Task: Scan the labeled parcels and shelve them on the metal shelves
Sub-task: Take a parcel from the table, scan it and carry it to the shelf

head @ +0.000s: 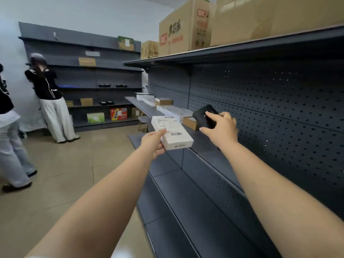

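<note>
So the white parcel [172, 133] is up in the air out in front of the metal shelf [208, 146], label side up, with 2 barcodes showing on it, 1 near the far end and 1 closer to the near edge. The left hand [153, 144] has it pinched at the near left corner, thumb on top of the label, the other fingers underneath where I can't see them.

Just to the right of it the right hand [221, 130] is wrapped around a black handheld scanner [205, 117], index finger stretched out on its top face like it's on a button. The scanner's nose looks angled toward the parcel, though no beam or light shows on the label, so can't say if it's reading yet.

My read: this is the scan step, not the shelving step. Next move probably needs the scanner lined up square on 1 of those barcodes and the box held steady and flat so the label doesn't glare. After that it goes on the shelf, and there's bare room on the level right below the hands.

Further along that same shelf there's a row of white and brown parcels [167, 107]. Big cardboard cartons [184, 28] sit on the top shelf. Over on the left 2 other people [50, 97] stand near the back shelving unit [89, 71].
</note>
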